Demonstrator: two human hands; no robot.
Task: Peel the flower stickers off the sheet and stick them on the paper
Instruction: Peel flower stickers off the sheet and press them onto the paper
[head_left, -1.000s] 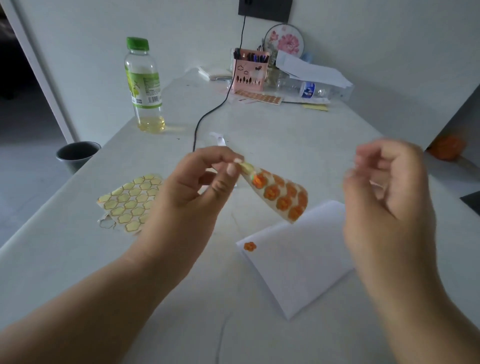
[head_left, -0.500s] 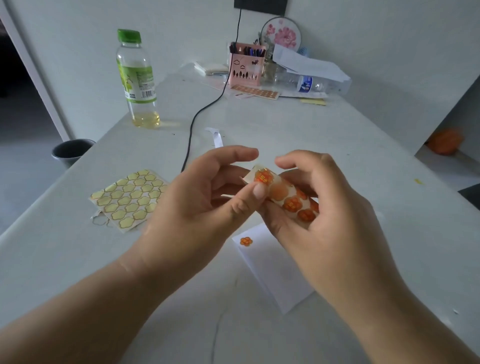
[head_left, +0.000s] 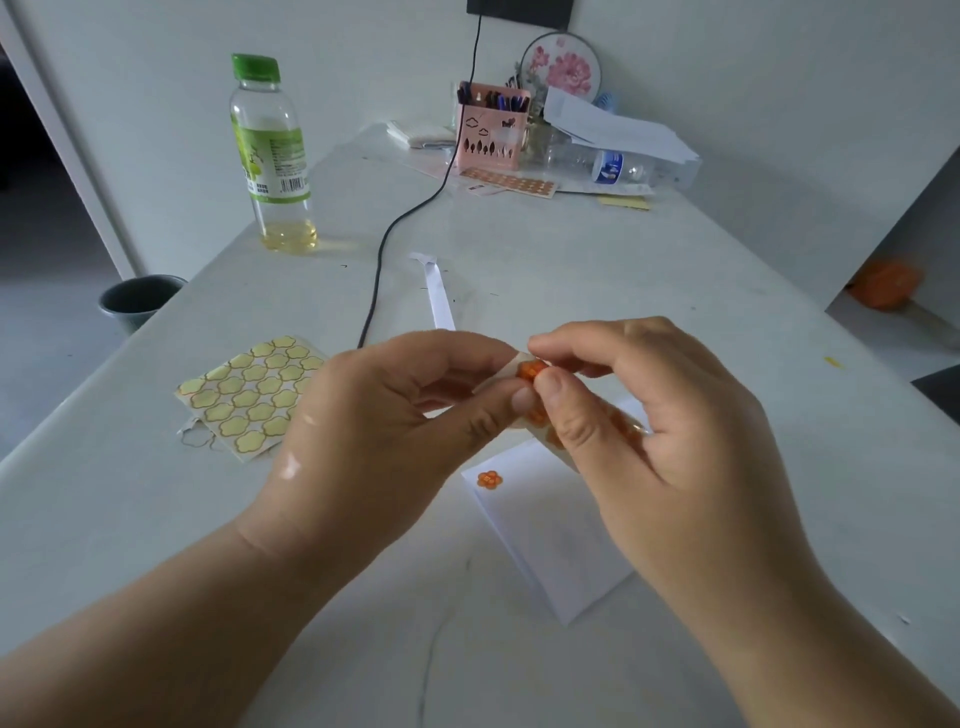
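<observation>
Left hand (head_left: 379, 421) holds sheet (head_left: 506, 371), right hand (head_left: 660, 431) pinching top flower (head_left: 531, 370). Next: lift its edge, peel, stick on paper (head_left: 545, 535).

Green-capped bottle (head_left: 272, 156), pink pen holder (head_left: 491, 132), black cable (head_left: 384, 244), grey bin (head_left: 137, 301)

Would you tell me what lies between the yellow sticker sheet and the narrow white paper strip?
A black cable runs between the yellow sticker sheet and the white paper strip, as seen in the head view.
</observation>
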